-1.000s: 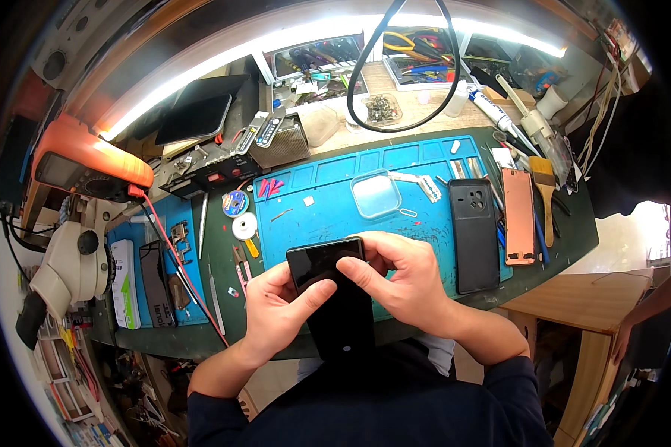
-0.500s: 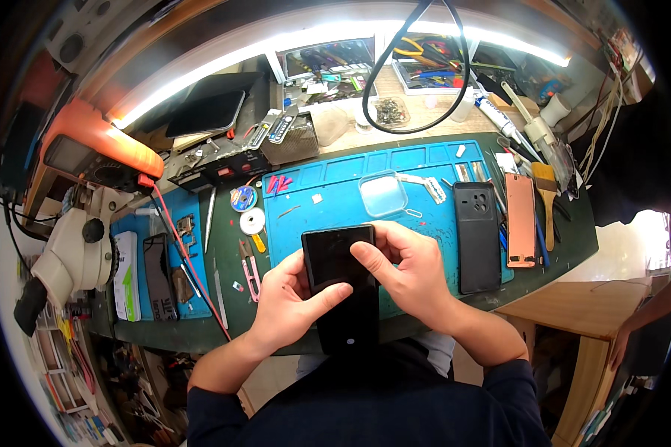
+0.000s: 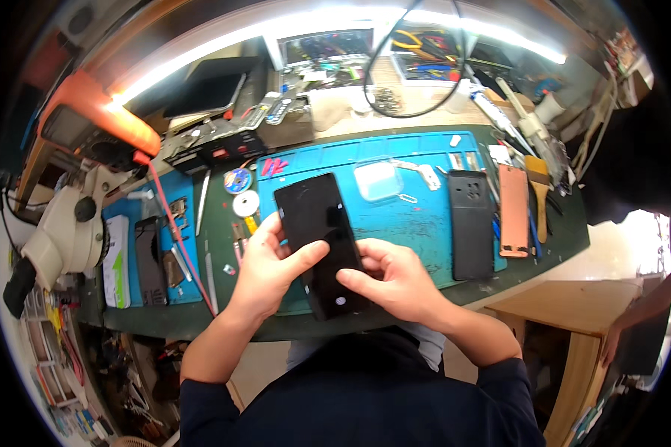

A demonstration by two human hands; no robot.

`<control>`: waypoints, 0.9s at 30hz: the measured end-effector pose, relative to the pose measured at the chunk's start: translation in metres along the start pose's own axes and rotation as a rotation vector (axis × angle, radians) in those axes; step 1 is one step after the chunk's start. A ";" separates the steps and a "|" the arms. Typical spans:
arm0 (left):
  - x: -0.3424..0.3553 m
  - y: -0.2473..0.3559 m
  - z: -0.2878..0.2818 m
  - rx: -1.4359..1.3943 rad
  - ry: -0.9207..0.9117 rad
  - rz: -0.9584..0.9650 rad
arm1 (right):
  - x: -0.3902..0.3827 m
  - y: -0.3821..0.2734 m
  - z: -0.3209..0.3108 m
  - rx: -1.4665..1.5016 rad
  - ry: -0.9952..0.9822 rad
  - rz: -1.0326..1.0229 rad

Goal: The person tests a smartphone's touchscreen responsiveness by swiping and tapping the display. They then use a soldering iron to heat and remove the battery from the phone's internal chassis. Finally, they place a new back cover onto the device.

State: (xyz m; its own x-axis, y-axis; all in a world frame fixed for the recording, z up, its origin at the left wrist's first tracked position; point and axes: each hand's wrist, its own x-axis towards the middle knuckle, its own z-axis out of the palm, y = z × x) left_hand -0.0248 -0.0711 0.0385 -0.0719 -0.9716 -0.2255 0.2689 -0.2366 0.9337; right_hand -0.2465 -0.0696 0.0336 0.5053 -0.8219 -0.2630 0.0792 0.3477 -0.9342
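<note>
Between my two hands is a black smartphone (image 3: pixel 313 212), its dark screen facing up and its top leaning to the left. My left hand (image 3: pixel 271 262) wraps the left edge, with the thumb lying on the glass. On the lower right edge, my right hand (image 3: pixel 399 284) grips the phone with its thumb over the screen and its fingers behind. A small white round mark shows near the phone's bottom end. Below it is the blue work mat (image 3: pixel 421 231). Right of the mat's middle lies a black phone case (image 3: pixel 471 231), beside a copper-coloured phone-shaped panel (image 3: pixel 514 212).
A clear plastic box (image 3: pixel 376 181) and a small metal pin lie on the mat. Solder spools (image 3: pixel 246 203) sit left of it. An orange multimeter (image 3: pixel 101 123) and a white microscope arm (image 3: pixel 71 231) stand at left. A brush (image 3: pixel 538 197) lies at right; another person stands beyond.
The phone's top has swung up and left, so more of the screen shows. My right hand has slid from its upper part to the lower right edge.
</note>
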 end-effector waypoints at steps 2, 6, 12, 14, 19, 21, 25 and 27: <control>0.001 0.002 -0.001 -0.002 -0.027 -0.032 | -0.004 0.004 0.006 0.016 0.035 -0.035; 0.009 0.007 -0.012 -0.025 -0.072 -0.046 | -0.020 -0.014 -0.016 -0.504 0.105 -0.121; 0.014 0.017 -0.023 0.126 -0.160 -0.141 | -0.052 -0.016 -0.085 -1.524 0.732 -0.429; 0.013 0.015 -0.021 0.134 -0.186 -0.202 | -0.060 -0.009 -0.088 -1.561 0.707 -0.257; 0.012 0.008 -0.015 0.131 -0.231 -0.286 | -0.044 0.008 -0.105 -1.529 0.828 -0.466; 0.009 0.005 -0.020 0.170 -0.267 -0.291 | -0.046 -0.003 -0.117 -1.497 0.852 -0.463; 0.009 0.013 -0.011 0.221 -0.346 -0.315 | -0.029 -0.051 -0.188 -1.480 1.144 -0.307; 0.013 0.008 -0.009 0.219 -0.407 -0.327 | -0.019 -0.069 -0.244 -1.456 1.113 -0.209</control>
State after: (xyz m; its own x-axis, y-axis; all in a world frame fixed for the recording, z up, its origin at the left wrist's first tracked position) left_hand -0.0149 -0.0860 0.0404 -0.4940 -0.7568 -0.4281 -0.0324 -0.4760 0.8788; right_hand -0.4715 -0.1879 0.0446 -0.1948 -0.8875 0.4176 -0.9631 0.0924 -0.2528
